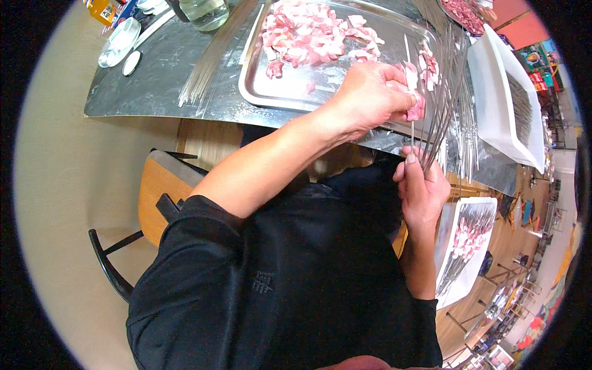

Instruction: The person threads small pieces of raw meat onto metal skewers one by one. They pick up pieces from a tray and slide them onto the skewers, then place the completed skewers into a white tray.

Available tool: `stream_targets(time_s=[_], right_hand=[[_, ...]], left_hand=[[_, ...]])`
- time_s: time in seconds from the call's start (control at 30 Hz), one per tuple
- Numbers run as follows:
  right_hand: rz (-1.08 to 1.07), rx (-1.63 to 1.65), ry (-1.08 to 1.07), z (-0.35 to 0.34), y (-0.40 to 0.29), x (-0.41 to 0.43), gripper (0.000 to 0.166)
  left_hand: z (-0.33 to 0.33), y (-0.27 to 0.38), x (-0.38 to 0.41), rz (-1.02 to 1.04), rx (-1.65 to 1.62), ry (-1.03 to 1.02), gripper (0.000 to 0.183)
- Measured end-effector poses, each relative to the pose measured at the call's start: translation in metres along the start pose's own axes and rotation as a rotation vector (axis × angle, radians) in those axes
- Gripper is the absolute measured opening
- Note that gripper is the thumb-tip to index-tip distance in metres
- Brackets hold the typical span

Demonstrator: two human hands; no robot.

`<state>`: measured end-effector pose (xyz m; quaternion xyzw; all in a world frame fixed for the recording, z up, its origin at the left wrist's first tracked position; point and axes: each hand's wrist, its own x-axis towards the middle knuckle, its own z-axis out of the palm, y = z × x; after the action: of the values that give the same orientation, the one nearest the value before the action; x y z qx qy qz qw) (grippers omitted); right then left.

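My left hand (374,95) pinches a piece of raw meat (415,107) around a thin metal skewer (412,132), whose bare tip rises beyond the fingers. The lower end of that skewer is in my right hand (422,185), together with a bunch of metal skewers (437,115) fanning upward. Under and beyond my left hand lies a shallow metal tray (273,99). A heap of cut raw meat (305,34) covers its far left part. More meat pieces in a row (429,64) lie near the tray's right side, partly behind the bunch.
Bundled skewers (208,60) lie left of the tray, near a glass jar (203,14) of liquid and a round lid (132,63). At right stands a white plastic bin (497,101) holding skewers. Below it, another white container (444,282) holds skewered meat. A chair (159,194) stands at left.
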<state>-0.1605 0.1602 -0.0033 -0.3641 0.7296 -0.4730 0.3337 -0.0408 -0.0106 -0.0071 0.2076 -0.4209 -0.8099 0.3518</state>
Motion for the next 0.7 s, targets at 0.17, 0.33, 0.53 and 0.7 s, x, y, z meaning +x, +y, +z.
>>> stream_targets(time_s=[0.17, 0.33, 0.53, 0.7], right_hand=[[0.024, 0.049, 0.050, -0.009, -0.003, -0.009, 0.021], [0.000, 0.083, 0.045, -0.025, 0.004, -0.015, 0.020], [-0.077, 0.115, -0.020, -0.020, 0.012, -0.017, 0.020], [-0.086, 0.130, -0.027, -0.029, 0.010, -0.024, 0.022]], left_hand=[[-0.010, 0.027, -0.009, 0.236, 0.722, 0.133, 0.027], [-0.064, 0.106, -0.052, 0.329, 1.725, 0.106, 0.022], [-0.085, 0.084, -0.056, 0.374, 1.996, -0.227, 0.014], [-0.094, 0.076, -0.038, 0.575, 1.966, -0.237, 0.011]])
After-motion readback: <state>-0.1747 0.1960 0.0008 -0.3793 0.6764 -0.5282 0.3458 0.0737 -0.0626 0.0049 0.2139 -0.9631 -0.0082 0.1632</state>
